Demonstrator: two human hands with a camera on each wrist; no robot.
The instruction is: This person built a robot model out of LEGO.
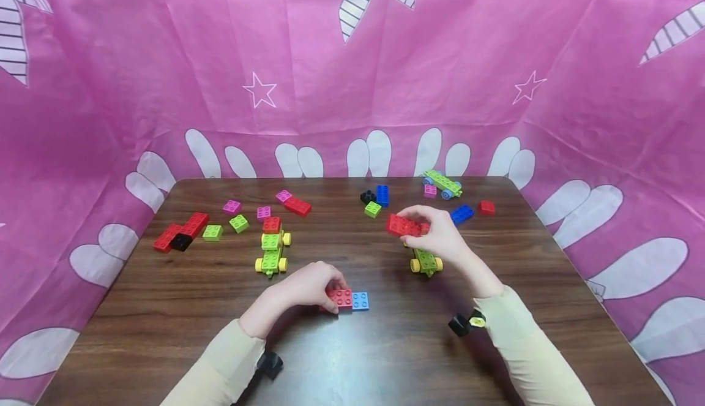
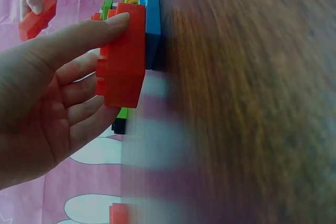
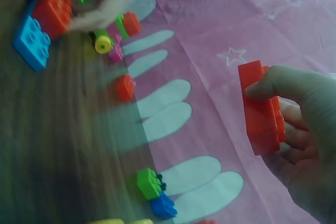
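My left hand holds a red brick that sits against a light blue brick on the wooden table. In the left wrist view the thumb and fingers curl round that red brick, with the blue brick behind it. My right hand holds a long red brick in the air above a green car with yellow wheels. The right wrist view shows the fingers wrapped round the long red brick.
A second green car with a red brick on it stands left of centre. Loose red, black, green and pink bricks lie at the left; blue, black, green and red ones and a blue-wheeled car lie at the back. A pink cloth surrounds the table.
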